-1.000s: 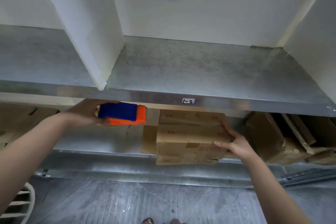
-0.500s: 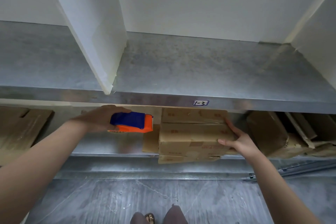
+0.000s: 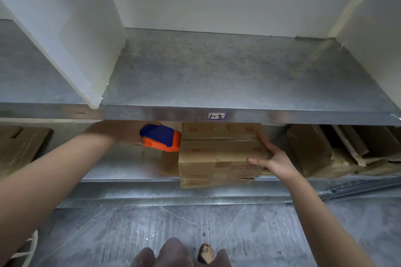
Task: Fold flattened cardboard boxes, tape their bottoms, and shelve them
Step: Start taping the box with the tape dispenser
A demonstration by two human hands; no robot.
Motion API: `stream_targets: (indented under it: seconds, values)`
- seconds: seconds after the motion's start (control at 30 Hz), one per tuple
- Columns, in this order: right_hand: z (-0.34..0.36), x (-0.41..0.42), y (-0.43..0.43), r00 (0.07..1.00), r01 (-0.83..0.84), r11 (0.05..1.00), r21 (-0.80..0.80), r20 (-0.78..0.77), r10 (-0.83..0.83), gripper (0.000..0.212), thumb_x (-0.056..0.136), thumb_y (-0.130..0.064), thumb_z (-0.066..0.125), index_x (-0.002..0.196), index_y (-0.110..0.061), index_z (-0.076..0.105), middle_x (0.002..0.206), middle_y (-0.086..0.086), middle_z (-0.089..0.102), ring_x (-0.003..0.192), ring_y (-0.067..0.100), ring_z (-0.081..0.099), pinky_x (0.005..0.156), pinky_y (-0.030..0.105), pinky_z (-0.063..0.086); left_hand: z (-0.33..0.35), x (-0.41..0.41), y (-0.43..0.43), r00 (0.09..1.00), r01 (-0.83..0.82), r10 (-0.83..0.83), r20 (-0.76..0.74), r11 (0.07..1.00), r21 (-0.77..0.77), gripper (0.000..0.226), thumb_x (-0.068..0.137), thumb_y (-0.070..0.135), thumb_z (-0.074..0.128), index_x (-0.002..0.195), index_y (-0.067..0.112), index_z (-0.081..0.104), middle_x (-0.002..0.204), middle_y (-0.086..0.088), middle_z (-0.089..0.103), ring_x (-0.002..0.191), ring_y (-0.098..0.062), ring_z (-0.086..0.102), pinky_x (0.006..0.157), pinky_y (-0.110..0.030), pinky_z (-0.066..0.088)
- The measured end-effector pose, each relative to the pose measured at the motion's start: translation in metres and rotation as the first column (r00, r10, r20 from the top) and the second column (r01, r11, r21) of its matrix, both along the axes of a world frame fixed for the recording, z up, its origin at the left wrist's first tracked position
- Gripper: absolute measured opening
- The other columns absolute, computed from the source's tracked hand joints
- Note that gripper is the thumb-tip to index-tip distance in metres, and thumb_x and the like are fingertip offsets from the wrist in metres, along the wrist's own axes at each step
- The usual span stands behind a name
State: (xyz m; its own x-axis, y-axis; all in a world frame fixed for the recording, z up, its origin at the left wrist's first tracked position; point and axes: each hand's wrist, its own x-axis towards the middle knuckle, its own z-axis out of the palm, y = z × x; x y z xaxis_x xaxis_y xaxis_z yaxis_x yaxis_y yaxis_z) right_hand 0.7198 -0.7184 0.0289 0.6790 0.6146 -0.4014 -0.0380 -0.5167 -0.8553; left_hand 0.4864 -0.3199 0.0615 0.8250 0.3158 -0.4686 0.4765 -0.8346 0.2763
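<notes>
Against the "1-3" label [image 3: 216,116] on the upper shelf's front edge, the cardboard box [image 3: 219,147] sits just below, on the lower shelf [image 3: 121,171], as it did a second ago. The right hand [image 3: 275,158], below and right of the label, has kept its hold, thumb on top and fingers curled round the box's right end. What has changed is the left side. The left hand [image 3: 117,131], wrapped round the blue and orange tape dispenser [image 3: 161,137], has travelled in from well left of the label until the dispenser's nose is touching or just short of the box's left end. This suggests a strip is about to be laid over the seam. Shiny tape already shows on the face towards the camera, so the taping looks partly done and the shelving is still ahead.

The largest container, the upper shelf bay [image 3: 217,76] directly above the label, shows only bare metal. The lower shelf holds flattened cardboard [image 3: 21,147] far left of the label, crumpled cardboard [image 3: 314,151] to its lower right, and flat pieces [image 3: 208,182] under the box, overhanging the edge. The box is closed towards the camera, so its inside cannot be seen.
</notes>
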Motion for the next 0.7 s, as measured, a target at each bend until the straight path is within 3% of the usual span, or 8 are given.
stream_targets:
  seconds: [0.13,0.27,0.37,0.43,0.57,0.7]
  values:
    - [-0.002,0.002,0.000,1.000,-0.007,1.000,-0.002,0.006,0.007,0.105,0.039,-0.066,0.087,0.132,-0.064,0.038,0.136,-0.008,0.054,0.120,0.019,0.056,0.100,0.041,0.052,0.013,0.012,-0.015,1.000,-0.006,0.005,-0.028,1.000,-0.016,0.078,0.080,0.033,0.074,0.146,0.039,0.032,0.142,0.006,0.046,0.123,-0.017,0.048,0.098,-0.026,0.036]
    - [-0.003,0.002,-0.002,1.000,-0.006,1.000,0.003,0.010,0.006,0.106,0.036,-0.069,0.086,0.130,-0.066,0.037,0.136,-0.007,0.054,0.121,0.020,0.056,0.100,0.042,0.051,0.030,0.011,-0.033,1.000,0.016,-0.015,-0.013,0.997,0.074,0.067,0.082,0.024,0.073,0.141,0.033,0.041,0.129,0.006,0.057,0.103,-0.012,0.052,0.083,-0.022,0.038]
    - [-0.005,0.003,-0.003,0.999,-0.030,1.000,0.004,0.022,0.030,0.109,0.038,-0.070,0.085,0.135,-0.062,0.036,0.135,-0.006,0.054,0.121,0.021,0.055,0.099,0.044,0.052,0.031,0.004,-0.037,0.999,0.011,-0.016,0.052,0.995,0.098,0.061,0.076,0.029,0.075,0.132,0.034,0.051,0.119,0.008,0.064,0.100,-0.012,0.059,0.084,-0.025,0.048]
    - [-0.006,0.003,-0.003,0.999,-0.030,1.000,0.007,0.019,0.030,0.108,0.040,-0.068,0.086,0.135,-0.061,0.036,0.134,-0.006,0.056,0.121,0.020,0.056,0.099,0.043,0.052,0.027,-0.003,-0.037,0.996,-0.027,0.021,0.090,0.997,0.070,0.068,0.075,0.031,0.078,0.136,0.034,0.049,0.120,0.010,0.062,0.099,-0.008,0.055,0.083,-0.022,0.045]
    - [-0.007,0.004,-0.004,0.999,-0.031,0.999,0.021,0.022,0.030,0.108,0.042,-0.066,0.086,0.138,-0.058,0.035,0.136,-0.007,0.055,0.121,0.018,0.056,0.101,0.042,0.051,0.013,-0.020,-0.036,0.987,-0.093,0.090,0.131,0.996,0.015,0.076,0.076,0.036,0.078,0.142,0.036,0.041,0.137,0.010,0.051,0.117,-0.010,0.048,0.092,-0.023,0.041]
    - [-0.008,0.004,-0.005,0.999,-0.040,0.999,0.028,0.028,0.039,0.108,0.044,-0.065,0.086,0.139,-0.057,0.035,0.137,-0.007,0.054,0.121,0.017,0.055,0.101,0.040,0.050,0.008,-0.025,-0.038,0.959,-0.192,0.209,0.190,0.976,-0.105,0.069,0.075,0.045,0.078,0.136,0.040,0.046,0.130,0.013,0.050,0.115,-0.009,0.045,0.095,-0.026,0.038]
